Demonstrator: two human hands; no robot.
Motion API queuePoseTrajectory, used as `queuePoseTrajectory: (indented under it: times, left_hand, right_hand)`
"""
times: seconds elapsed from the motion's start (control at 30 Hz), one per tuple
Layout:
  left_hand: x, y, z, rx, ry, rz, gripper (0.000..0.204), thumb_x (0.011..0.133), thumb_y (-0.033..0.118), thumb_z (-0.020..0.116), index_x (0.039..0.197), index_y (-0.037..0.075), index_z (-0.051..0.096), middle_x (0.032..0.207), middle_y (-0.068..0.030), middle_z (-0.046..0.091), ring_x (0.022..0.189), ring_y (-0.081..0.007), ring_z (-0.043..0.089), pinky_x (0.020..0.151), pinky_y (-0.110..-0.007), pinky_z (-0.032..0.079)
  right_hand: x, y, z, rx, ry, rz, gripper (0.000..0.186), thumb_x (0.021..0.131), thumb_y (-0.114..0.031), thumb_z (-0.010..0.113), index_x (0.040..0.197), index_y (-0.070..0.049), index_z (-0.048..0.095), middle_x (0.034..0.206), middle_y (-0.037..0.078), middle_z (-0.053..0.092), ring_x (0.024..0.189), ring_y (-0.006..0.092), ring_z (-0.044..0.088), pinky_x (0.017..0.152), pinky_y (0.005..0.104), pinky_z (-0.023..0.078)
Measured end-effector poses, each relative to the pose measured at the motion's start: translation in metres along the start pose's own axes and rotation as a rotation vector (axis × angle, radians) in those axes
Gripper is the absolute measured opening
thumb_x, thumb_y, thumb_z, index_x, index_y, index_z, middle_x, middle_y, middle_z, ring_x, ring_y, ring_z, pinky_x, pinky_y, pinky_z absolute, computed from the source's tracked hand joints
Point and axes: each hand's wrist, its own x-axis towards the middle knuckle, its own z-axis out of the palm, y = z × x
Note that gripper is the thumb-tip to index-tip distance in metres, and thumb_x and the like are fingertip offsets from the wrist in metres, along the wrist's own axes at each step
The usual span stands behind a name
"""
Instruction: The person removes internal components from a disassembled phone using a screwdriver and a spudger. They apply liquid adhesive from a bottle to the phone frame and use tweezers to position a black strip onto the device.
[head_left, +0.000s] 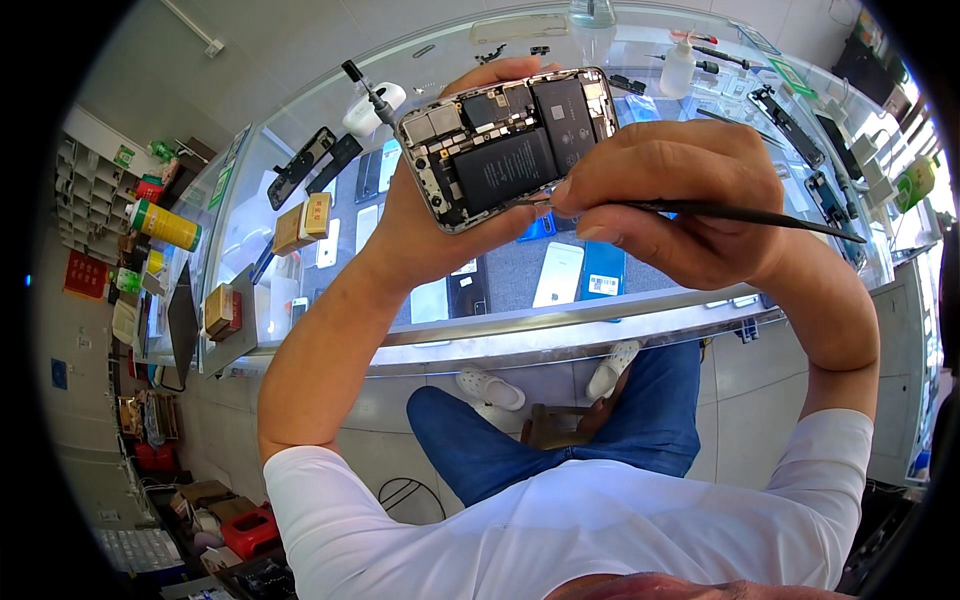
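Note:
An opened smartphone (545,135), its back off and dark battery and boards bare, is held tilted above the glass counter by my left hand (415,225). My left thumb lies along the phone's near edge, and the fingers curl behind its far edge. Pinched in my right hand (690,190) are slim black tweezers (745,211). Their back end sticks out to the right, while the tips reach the phone's near edge beside my left thumb. Whether the tips grip anything is too small to tell.
Phones, including a white one (558,275), lie under the counter's glass (520,322). On top are small boxes (302,224), a screwdriver (368,92) by a white rounded object, a clear bottle (677,68), phone frames (785,125) and several tools at the far right.

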Motion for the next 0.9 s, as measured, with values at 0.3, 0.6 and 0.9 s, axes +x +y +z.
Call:
queuePoseTrajectory:
  times: [0.3, 0.6, 0.9]
  left_hand:
    - [-0.0006, 0.0011, -0.0001, 0.09, -0.033, -0.006, 0.087, 0.076, 0.011, 0.09, 0.151, 0.005, 0.049, 0.148, -0.0116, 0.058, 0.132, -0.022, 0.061, 0.11, -0.036, 0.052]
    - [0.0006, 0.0032, 0.002, 0.149, -0.046, 0.032, 0.085, 0.074, 0.008, 0.087, 0.151, 0.006, 0.049, 0.146, -0.0116, 0.059, 0.133, -0.022, 0.06, 0.112, -0.037, 0.051]
    - [0.0002, 0.0031, 0.0014, 0.163, -0.043, 0.028, 0.085, 0.073, 0.009, 0.088, 0.15, 0.008, 0.051, 0.149, -0.0098, 0.057, 0.132, -0.0219, 0.061, 0.112, -0.036, 0.05]
  right_hand:
    - [0.0002, -0.003, -0.0021, -0.016, -0.037, 0.059, 0.02, 0.09, -0.01, 0.081, 0.104, 0.003, 0.074, 0.088, 0.016, 0.076, 0.072, 0.0261, 0.076, 0.064, 0.0322, 0.059]
    - [0.0005, -0.0075, -0.0029, -0.065, -0.063, 0.02, 0.021, 0.09, -0.011, 0.081, 0.106, 0.001, 0.074, 0.085, 0.017, 0.076, 0.068, 0.0264, 0.075, 0.058, 0.0322, 0.058]
    - [0.0016, -0.0099, -0.0043, -0.102, -0.089, -0.021, 0.024, 0.089, -0.011, 0.082, 0.107, 0.003, 0.073, 0.087, 0.016, 0.077, 0.071, 0.0273, 0.076, 0.059, 0.033, 0.059]
